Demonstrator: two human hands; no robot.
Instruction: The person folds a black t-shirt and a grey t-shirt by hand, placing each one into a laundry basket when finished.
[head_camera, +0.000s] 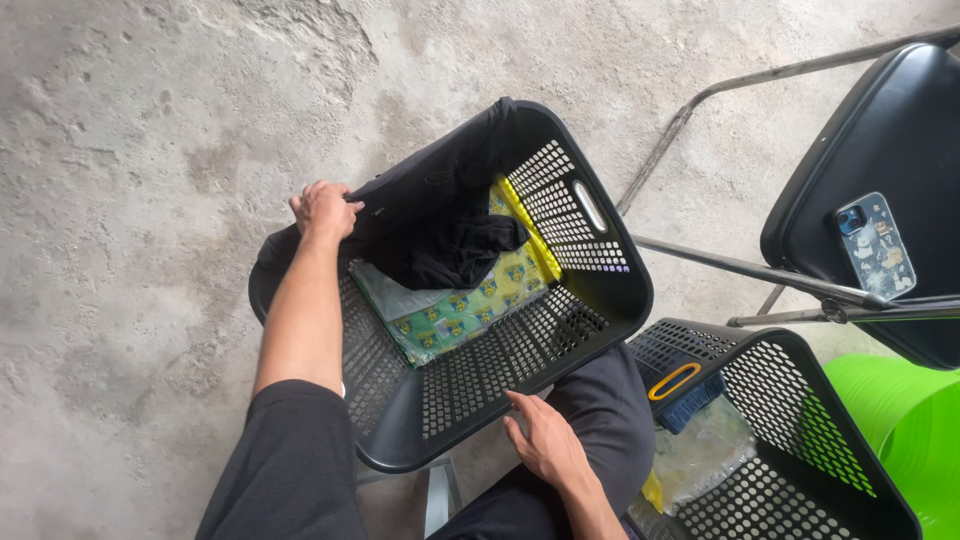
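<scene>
A: Where's the black garment (450, 225)?
B: Mid-frame, half draped over the black basket (520, 370) rim, half inside. Left hand (325, 210) clamped on it; right hand (545, 440) lies flat, fingers apart, against the basket's near wall.
A: So partway, I'd guess.

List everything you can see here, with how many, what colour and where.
Laundry basket: one, black, perforated, centre, tilted toward the person.
Dark garment: one, black, draped over the basket's far rim and into it.
Patterned cloth: one, green and yellow, on the basket's bottom.
Second basket: one, black with an orange handle slot, lower right.
Blue item: one, inside the second basket.
Clear plastic bag: one, inside the second basket.
Chair: one, black seat, metal frame, upper right.
Phone: one, patterned case, on the chair.
Green container: one, bright green, right edge.
Concrete floor: grey.
Left hand: grips the garment at the rim.
Right hand: open, against the basket's near wall.
</scene>
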